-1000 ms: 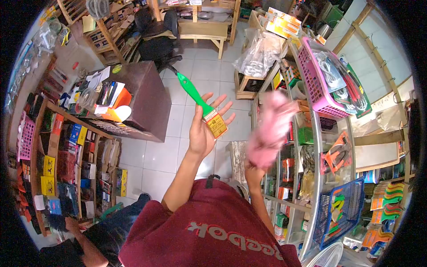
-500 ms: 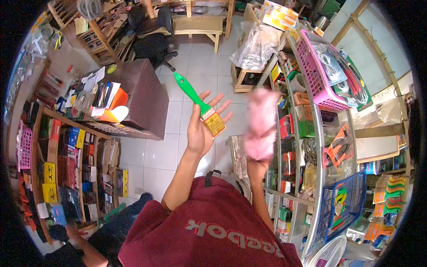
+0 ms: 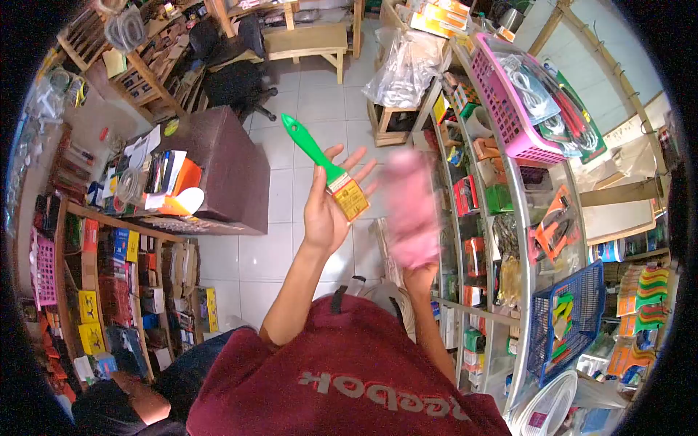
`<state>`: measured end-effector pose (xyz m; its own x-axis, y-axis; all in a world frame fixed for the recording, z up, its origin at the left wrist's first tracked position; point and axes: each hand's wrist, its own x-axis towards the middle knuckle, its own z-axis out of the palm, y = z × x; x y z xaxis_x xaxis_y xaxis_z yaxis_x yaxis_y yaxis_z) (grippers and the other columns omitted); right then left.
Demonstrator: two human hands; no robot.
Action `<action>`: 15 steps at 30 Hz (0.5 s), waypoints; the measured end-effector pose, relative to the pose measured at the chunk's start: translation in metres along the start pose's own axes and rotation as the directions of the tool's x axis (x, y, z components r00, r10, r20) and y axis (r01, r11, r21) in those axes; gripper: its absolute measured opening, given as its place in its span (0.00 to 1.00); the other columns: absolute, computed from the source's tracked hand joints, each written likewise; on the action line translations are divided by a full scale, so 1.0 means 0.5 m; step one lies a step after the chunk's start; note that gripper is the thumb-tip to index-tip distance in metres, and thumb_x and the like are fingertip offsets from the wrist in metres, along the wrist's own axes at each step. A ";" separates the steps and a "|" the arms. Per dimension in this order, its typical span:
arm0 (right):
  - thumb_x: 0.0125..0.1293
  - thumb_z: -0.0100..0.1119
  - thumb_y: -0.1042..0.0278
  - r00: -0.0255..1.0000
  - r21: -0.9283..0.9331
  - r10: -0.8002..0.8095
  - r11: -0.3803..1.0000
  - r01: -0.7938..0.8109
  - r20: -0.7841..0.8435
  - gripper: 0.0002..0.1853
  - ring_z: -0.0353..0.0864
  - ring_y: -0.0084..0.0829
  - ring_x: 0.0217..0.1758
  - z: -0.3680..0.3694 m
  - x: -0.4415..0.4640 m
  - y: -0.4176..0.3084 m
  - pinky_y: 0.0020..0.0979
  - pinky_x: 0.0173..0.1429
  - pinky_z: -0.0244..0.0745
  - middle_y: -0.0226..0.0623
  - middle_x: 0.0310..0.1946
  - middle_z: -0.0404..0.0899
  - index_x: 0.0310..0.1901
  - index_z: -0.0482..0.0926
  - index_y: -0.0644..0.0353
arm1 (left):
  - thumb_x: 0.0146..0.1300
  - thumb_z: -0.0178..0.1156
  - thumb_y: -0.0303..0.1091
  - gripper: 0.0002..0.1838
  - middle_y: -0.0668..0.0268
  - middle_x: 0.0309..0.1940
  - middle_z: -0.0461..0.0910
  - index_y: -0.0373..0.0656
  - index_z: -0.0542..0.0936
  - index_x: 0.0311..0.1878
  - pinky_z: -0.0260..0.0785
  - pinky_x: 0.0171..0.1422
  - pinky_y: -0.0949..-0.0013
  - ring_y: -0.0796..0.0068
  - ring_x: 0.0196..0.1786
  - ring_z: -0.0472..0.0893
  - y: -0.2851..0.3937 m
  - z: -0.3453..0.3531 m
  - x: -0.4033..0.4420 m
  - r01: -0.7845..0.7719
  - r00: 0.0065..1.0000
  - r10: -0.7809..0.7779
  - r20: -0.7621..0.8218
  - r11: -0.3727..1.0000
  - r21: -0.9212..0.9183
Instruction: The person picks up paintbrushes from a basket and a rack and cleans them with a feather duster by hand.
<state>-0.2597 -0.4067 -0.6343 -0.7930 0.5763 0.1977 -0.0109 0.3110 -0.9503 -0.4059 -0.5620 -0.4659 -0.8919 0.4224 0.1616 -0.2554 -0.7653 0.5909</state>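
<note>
In my left hand (image 3: 323,218) lies a paintbrush (image 3: 314,149) with a green handle. The thumb presses it against the palm while the other fingers are spread. A yellow and red wrapper (image 3: 351,201) covers its bristle end, and the handle points up and away from me. To the right, my right hand (image 3: 420,277) grips the lower end of a pink fluffy cloth or duster (image 3: 411,211). Motion smears the cloth, so its exact kind is unclear. The cloth is beside the brush, apart from it.
On the right stands a glass shelf (image 3: 520,196) bearing a pink basket (image 3: 498,102) and a blue basket (image 3: 571,320). A brown desk (image 3: 240,174) and stocked shelves are on the left. Another person's arm (image 3: 142,396) shows at lower left. A wooden bench (image 3: 309,45) stands ahead.
The pink cloth has shifted left and slightly down, still blurred. My left hand keeps hold of the brush in nearly the same place. The surroundings have shifted slightly in view.
</note>
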 end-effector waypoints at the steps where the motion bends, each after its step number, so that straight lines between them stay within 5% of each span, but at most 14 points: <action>1: 0.59 0.60 0.72 0.991 0.154 0.003 0.988 0.018 -0.135 0.18 0.73 0.32 0.56 0.011 0.003 0.035 0.34 0.57 0.71 0.38 0.53 0.74 0.52 0.71 0.59 | 0.72 0.35 0.52 0.26 0.49 0.67 0.57 0.48 0.56 0.66 0.56 0.70 0.48 0.51 0.69 0.61 0.000 0.009 0.009 0.001 1.000 -0.002 0.027 1.000 0.003; 2: 0.61 0.59 0.70 0.964 0.293 0.006 0.953 0.076 -0.267 0.20 0.71 0.31 0.58 0.023 0.006 0.069 0.34 0.57 0.71 0.37 0.54 0.73 0.55 0.69 0.59 | 0.72 0.35 0.52 0.25 0.49 0.67 0.58 0.48 0.56 0.66 0.56 0.70 0.48 0.51 0.69 0.61 -0.002 0.020 0.012 0.012 0.999 -0.012 0.046 1.000 0.009; 4: 0.61 0.60 0.69 0.978 0.203 -0.208 0.957 0.208 -0.025 0.22 0.72 0.30 0.57 -0.021 -0.016 0.135 0.35 0.56 0.70 0.39 0.54 0.73 0.56 0.67 0.60 | 0.72 0.35 0.52 0.25 0.50 0.66 0.58 0.48 0.57 0.66 0.56 0.70 0.48 0.51 0.69 0.61 -0.010 0.032 0.018 0.044 0.994 -0.044 0.097 0.999 0.003; 5: 0.60 0.60 0.71 0.987 -0.138 -0.046 0.988 0.068 0.157 0.22 0.73 0.30 0.56 -0.043 -0.007 0.093 0.35 0.57 0.70 0.39 0.53 0.74 0.55 0.67 0.62 | 0.72 0.35 0.52 0.25 0.50 0.66 0.58 0.48 0.57 0.66 0.56 0.70 0.48 0.51 0.69 0.61 -0.018 0.034 0.019 0.048 0.994 -0.050 0.101 0.999 0.015; 6: 0.59 0.61 0.74 0.937 -0.489 0.118 0.870 0.063 0.329 0.23 0.74 0.30 0.55 -0.064 0.002 0.047 0.35 0.57 0.70 0.40 0.52 0.74 0.55 0.67 0.63 | 0.72 0.35 0.52 0.25 0.50 0.66 0.59 0.48 0.57 0.66 0.56 0.70 0.48 0.52 0.68 0.61 -0.028 0.035 0.021 0.048 0.993 -0.050 0.108 0.999 0.021; 8: 0.57 0.61 0.78 0.997 0.101 0.011 0.995 -0.004 -0.070 0.24 0.74 0.30 0.54 -0.024 0.032 0.040 0.35 0.58 0.70 0.40 0.52 0.74 0.55 0.67 0.64 | 0.73 0.35 0.51 0.25 0.49 0.66 0.59 0.49 0.56 0.66 0.56 0.70 0.47 0.51 0.68 0.62 -0.047 0.048 0.025 0.062 0.991 -0.062 0.118 0.998 0.005; 11: 0.54 0.61 0.82 0.962 0.005 -0.005 1.000 0.007 -0.273 0.26 0.74 0.31 0.55 -0.042 0.014 0.021 0.36 0.61 0.68 0.41 0.52 0.74 0.56 0.67 0.66 | 0.73 0.33 0.51 0.25 0.48 0.67 0.58 0.50 0.56 0.67 0.57 0.69 0.46 0.49 0.68 0.61 -0.060 0.070 0.020 0.107 0.988 -0.105 0.117 0.994 -0.015; 15: 0.56 0.61 0.76 0.969 -0.142 -0.198 0.974 0.178 -0.145 0.29 0.73 0.33 0.56 -0.079 -0.007 0.017 0.36 0.62 0.67 0.39 0.55 0.72 0.61 0.65 0.62 | 0.73 0.33 0.51 0.24 0.47 0.67 0.57 0.50 0.56 0.66 0.56 0.70 0.46 0.49 0.69 0.60 -0.076 0.111 0.022 0.118 0.984 -0.117 0.134 0.993 0.002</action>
<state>-0.2327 -0.3762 -0.6337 -0.6786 0.6064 0.4145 -0.0653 0.5122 -0.8564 -0.3851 -0.5013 -0.4428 -0.7981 0.5699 0.1955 -0.3576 -0.7092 0.6076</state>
